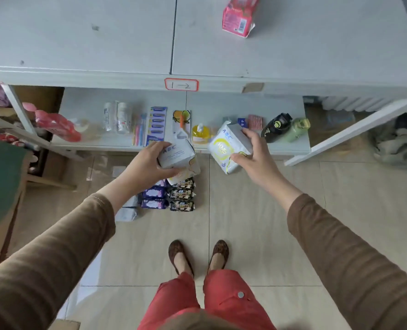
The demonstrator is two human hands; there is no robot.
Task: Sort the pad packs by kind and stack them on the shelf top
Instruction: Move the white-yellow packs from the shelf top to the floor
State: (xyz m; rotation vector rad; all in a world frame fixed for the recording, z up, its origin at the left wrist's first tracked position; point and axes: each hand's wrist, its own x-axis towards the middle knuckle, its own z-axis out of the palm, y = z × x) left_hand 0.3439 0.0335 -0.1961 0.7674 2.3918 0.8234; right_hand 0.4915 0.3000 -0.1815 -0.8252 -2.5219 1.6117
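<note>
My left hand (147,163) grips a white ABC pad pack (177,156) in the air in front of the lower shelf. A second white pack with a yellow ring print (226,146) is held in my right hand (255,153), fingers curled round its edges. Below them on the floor lie purple packs (153,197), black-and-gold packs (182,195) and pale grey packs (127,213). A pink pack (239,16) stands alone on the white shelf top (102,39).
The lower shelf (286,141) carries toothbrushes, razors, small bottles, a yellow dispenser and two drink bottles (284,127). Cardboard boxes stand at the left, and crumpled cloth (399,144) lies at the right. My feet are on the tiled floor (257,222).
</note>
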